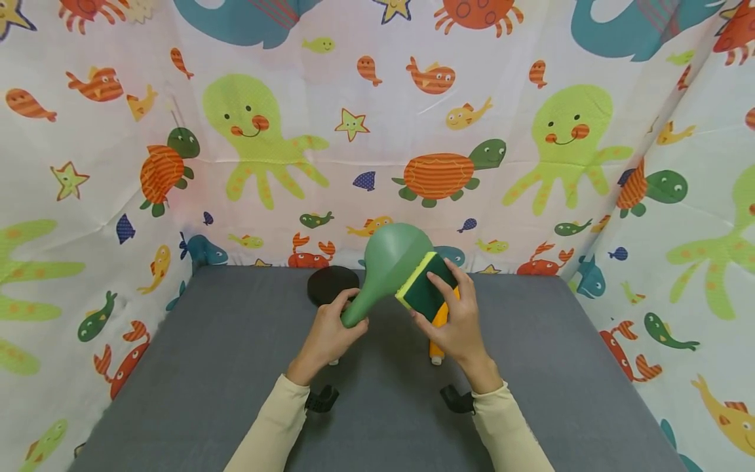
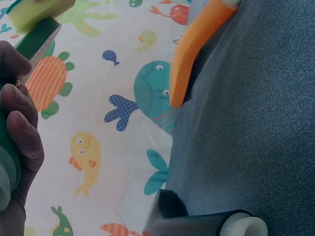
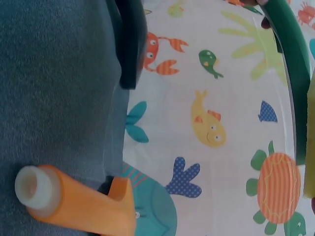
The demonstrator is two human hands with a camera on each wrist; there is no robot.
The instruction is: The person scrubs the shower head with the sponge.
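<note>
My left hand (image 1: 331,328) grips the handle of a green ladle-like scoop (image 1: 390,257), held up over the grey table (image 1: 206,367) with its round bowl toward the back. My right hand (image 1: 457,321) holds a yellow-and-dark-green sponge (image 1: 426,283) pressed against the bowl's right side. The left wrist view shows my fingers (image 2: 19,128) round the green handle (image 2: 6,162), with the sponge (image 2: 34,19) at the top. In the right wrist view the scoop's green rim (image 3: 293,73) runs down the right edge, with the sponge's yellow side (image 3: 310,142) beside it.
An orange tool with a white end (image 1: 437,351) (image 2: 189,59) (image 3: 74,204) lies on the table under my right hand. A black round disc (image 1: 324,285) (image 3: 130,39) sits by the back wall. A dark tool with a white end (image 2: 216,226) lies below my left hand. Sea-animal cloth walls (image 1: 88,196) enclose the table.
</note>
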